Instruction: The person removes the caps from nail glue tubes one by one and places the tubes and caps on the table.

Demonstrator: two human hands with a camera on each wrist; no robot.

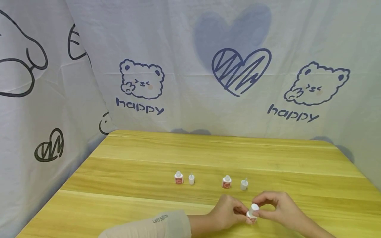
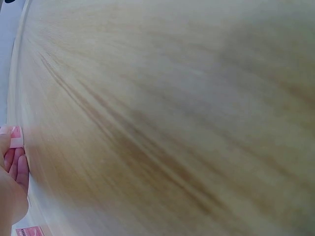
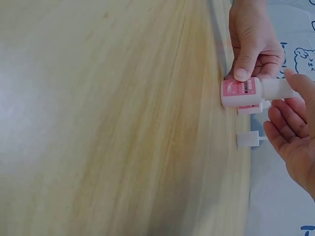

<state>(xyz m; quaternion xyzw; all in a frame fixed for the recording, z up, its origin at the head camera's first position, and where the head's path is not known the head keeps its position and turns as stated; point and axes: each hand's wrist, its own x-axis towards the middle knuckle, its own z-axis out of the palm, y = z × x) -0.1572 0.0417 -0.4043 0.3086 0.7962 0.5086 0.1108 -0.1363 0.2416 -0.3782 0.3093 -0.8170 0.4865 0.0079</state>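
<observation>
Near the front right of the table, my left hand (image 1: 224, 213) pinches a small white bottle (image 1: 251, 218) with a pink-red label, thumb and fingers on its lower body. The bottle stands upright with its white cap (image 1: 254, 207) on its neck. My right hand (image 1: 281, 210) has thumb and forefinger on that cap. In the right wrist view the left thumb presses the label of the bottle (image 3: 238, 93), and the right hand (image 3: 300, 140) holds the cap (image 3: 276, 89), other fingers bent loosely. The left wrist view catches only part of the left hand (image 2: 15, 189) and the bottle's label (image 2: 17, 135).
Behind the hands stand two similar bottles with pale rounded tops, one left (image 1: 178, 178) and one nearer (image 1: 226, 182). Beside each stands a white cap, left (image 1: 191, 179) and right (image 1: 244, 185), thin tip upward. A printed cloth (image 1: 184, 82) hangs behind the wooden table (image 1: 134, 158).
</observation>
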